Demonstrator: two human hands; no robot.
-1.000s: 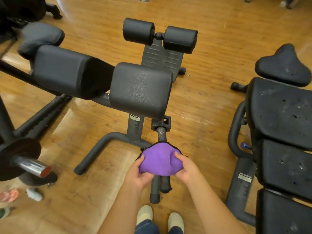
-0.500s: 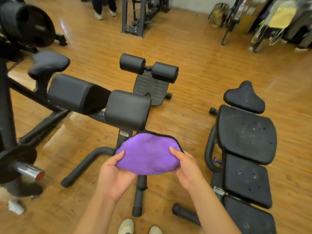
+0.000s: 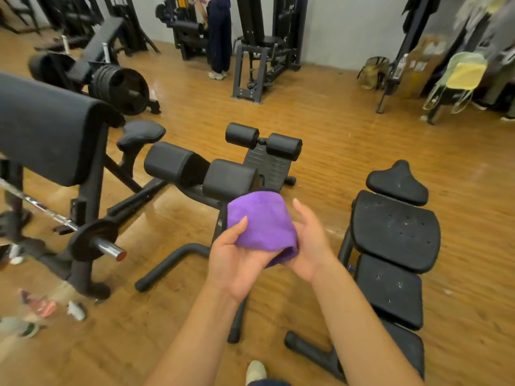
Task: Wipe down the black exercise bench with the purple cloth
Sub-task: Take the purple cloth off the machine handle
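Note:
I hold the purple cloth (image 3: pixel 260 221) folded in front of me, above the floor. My left hand (image 3: pixel 237 257) grips its lower left side, thumb on top. My right hand (image 3: pixel 309 243) supports its right edge from below, fingers fairly straight and pointing up. Behind the cloth stands a black padded hyperextension bench (image 3: pixel 228 178) with two thick pads and foot rollers. A flat black exercise bench (image 3: pixel 395 235) with several worn pad sections lies on the floor to my right, clear of both hands.
A barbell rack with a large black pad (image 3: pixel 44 129) and a weight plate (image 3: pixel 93 240) stands at the left. Shoes (image 3: pixel 44 307) lie on the wooden floor at lower left. More machines and a person (image 3: pixel 220 34) are at the far wall. My shoe (image 3: pixel 255 372) shows below.
The view has tilted up, showing more of the room. The cloth went from spread between both hands to folded over, and my hands have come closer together.

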